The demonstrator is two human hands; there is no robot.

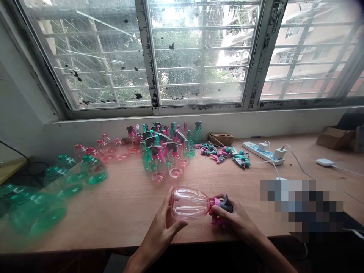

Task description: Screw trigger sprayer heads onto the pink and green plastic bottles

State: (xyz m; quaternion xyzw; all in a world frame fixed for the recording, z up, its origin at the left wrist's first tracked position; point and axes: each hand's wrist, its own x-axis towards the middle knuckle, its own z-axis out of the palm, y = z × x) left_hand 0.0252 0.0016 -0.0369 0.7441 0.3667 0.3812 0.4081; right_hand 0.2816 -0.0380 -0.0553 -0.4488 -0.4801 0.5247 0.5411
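Note:
A clear pink spray bottle (190,204) lies sideways between my hands above the table's front part, its neck pointing right. My left hand (167,220) cups the bottom end, thumb along the near side. At the neck, my right hand (227,214) has its fingers closed around the pink and dark grey spray head (223,203). The head sits on the bottle's neck; whether it is screwed tight I cannot tell. Beyond my hands stands a cluster of pink and green spray bottles (158,167) with heads on. Loose spray heads (222,153) lie in a pile to their right.
Green bottles without heads (93,170) stand along the left, with headless pink bottles (121,149) behind. A white power strip (263,152) with cables lies at the right, near a white adapter (324,162). Cardboard boxes (337,137) sit far right; a blurred-out patch covers the near right.

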